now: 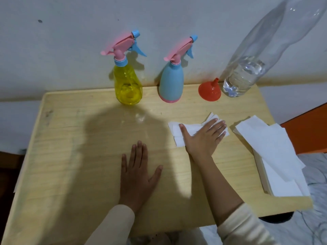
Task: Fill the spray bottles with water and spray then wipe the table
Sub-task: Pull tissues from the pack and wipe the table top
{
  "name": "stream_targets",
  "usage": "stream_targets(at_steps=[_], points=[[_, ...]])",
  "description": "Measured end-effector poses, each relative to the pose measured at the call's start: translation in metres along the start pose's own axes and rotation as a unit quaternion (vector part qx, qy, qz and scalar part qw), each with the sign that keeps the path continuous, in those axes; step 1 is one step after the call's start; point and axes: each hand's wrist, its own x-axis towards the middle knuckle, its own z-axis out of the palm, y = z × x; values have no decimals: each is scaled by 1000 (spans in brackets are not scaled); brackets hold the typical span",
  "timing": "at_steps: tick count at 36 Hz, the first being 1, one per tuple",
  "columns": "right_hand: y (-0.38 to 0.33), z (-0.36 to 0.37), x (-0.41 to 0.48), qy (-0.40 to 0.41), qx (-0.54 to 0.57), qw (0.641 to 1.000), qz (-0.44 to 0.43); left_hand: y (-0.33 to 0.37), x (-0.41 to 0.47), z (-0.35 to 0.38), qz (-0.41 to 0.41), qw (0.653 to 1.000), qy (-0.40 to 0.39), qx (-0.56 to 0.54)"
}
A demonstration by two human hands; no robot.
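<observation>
Wooden table (70, 156) bears wet sheen just left of the folded tissue (178, 137), which the flat-fingered right hand (203, 137) presses; left hand (138, 172) rests flat nearer, spray bottles (128, 84) behind.

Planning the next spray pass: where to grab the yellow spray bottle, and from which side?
Best grip the yellow spray bottle at its narrow neck under the blue collar, from the near side: it stands upright close to the wall, body bulges below, trigger faces right.
</observation>
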Motion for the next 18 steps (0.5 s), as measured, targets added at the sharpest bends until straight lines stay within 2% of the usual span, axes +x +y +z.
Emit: stream_targets(at_steps=[11, 18], points=[[-15, -4, 41, -54, -40, 989, -132, 1, 2, 1, -14, 1000, 9, 11], [-22, -4, 62, -60, -36, 980, -188, 2, 2, 0, -26, 999, 4, 30]])
